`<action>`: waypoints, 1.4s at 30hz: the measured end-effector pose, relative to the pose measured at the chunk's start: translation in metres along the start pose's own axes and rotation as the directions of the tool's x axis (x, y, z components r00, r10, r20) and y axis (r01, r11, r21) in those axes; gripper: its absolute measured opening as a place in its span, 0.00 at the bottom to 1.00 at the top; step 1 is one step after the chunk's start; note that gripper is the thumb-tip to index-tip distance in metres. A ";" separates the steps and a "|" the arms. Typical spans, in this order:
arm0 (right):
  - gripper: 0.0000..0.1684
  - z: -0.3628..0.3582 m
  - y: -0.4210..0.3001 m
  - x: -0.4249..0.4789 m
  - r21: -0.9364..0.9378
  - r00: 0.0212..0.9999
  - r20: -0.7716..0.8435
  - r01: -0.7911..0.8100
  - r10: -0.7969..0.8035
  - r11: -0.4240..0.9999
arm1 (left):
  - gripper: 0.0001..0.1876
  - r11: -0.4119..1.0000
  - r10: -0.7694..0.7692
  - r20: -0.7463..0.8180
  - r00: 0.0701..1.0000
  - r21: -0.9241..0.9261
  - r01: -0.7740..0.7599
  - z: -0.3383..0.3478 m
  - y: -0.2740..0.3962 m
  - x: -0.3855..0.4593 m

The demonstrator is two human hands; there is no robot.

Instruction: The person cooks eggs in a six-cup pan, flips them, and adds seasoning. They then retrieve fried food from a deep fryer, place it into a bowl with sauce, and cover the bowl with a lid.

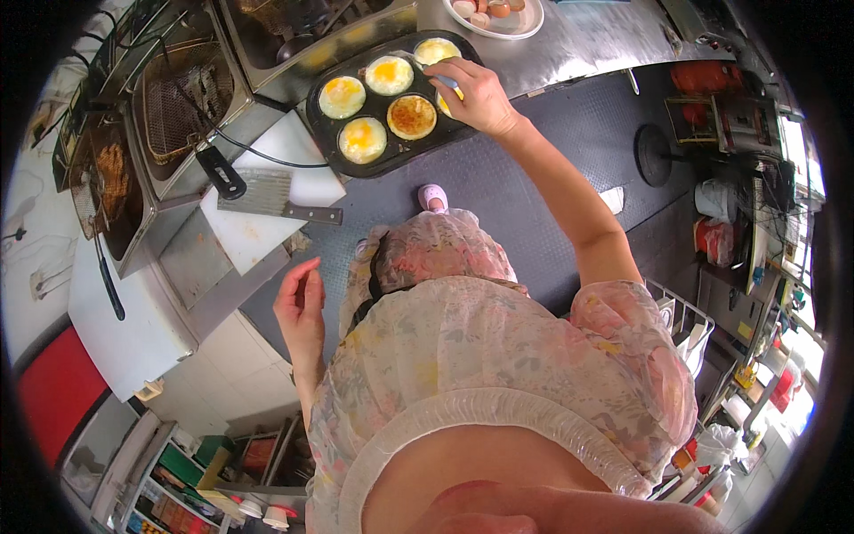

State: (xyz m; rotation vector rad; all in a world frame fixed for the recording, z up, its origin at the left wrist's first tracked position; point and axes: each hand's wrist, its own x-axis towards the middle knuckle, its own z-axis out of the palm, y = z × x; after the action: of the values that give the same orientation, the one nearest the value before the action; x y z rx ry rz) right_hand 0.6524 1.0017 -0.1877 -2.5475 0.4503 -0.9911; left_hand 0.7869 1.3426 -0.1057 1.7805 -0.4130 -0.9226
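My right hand [475,93] grips a slim tool with a pale blue handle [446,81]; its working end is hard to make out. The hand is over the right end of a dark multi-well egg pan [343,143] and partly covers one egg in the front row. Several round eggs fill the wells, most white with yellow yolk showing, such as the front-left egg [363,141]. The front-middle egg [411,117] has a browned top. My left hand [300,297] hangs beside my body, fingers loosely bent, holding nothing visible.
Left of the pan, a cleaver [280,200] lies on a white cutting board [250,237]. Fryer baskets [183,100] with a black handle [220,175] stand beyond it. A white bowl [527,30] of eggshells sits on the steel counter [600,40]. A cable runs to the pan.
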 end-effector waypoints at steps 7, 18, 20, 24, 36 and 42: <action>0.07 0.011 -0.012 0.028 -0.194 0.994 0.108 0.048 -0.027 0.980 | 0.08 1.000 -0.026 -0.007 1.000 -0.003 0.026 0.000 -0.001 -0.002; 0.18 0.008 0.048 0.072 -0.011 0.759 0.018 -0.651 0.651 0.759 | 0.09 1.000 -0.015 -0.015 1.000 -0.022 0.015 -0.006 -0.002 -0.005; 0.19 0.004 0.066 0.053 0.143 0.624 0.208 -0.781 0.753 0.608 | 0.09 1.000 -0.017 -0.017 1.000 -0.026 0.017 -0.006 -0.002 -0.006; 0.20 0.022 0.046 0.000 0.704 0.508 0.303 -0.690 0.806 0.171 | 0.10 1.000 0.002 -0.020 1.000 -0.028 -0.002 -0.005 -0.006 -0.003; 0.20 0.020 0.026 -0.029 0.873 0.371 0.356 -0.460 0.858 -0.164 | 0.09 1.000 0.000 0.025 1.000 -0.002 0.000 -0.004 -0.001 0.007; 0.21 0.030 0.018 -0.027 0.884 0.429 0.347 -0.447 0.834 -0.138 | 0.08 1.000 -0.010 0.019 1.000 0.006 0.010 -0.003 0.001 0.008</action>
State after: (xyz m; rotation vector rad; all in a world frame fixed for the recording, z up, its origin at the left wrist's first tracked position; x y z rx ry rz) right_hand 0.6513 1.0035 -0.2315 -0.7092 0.8516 -0.8127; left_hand 0.7941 1.3388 -0.1075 1.7815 -0.4194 -0.9473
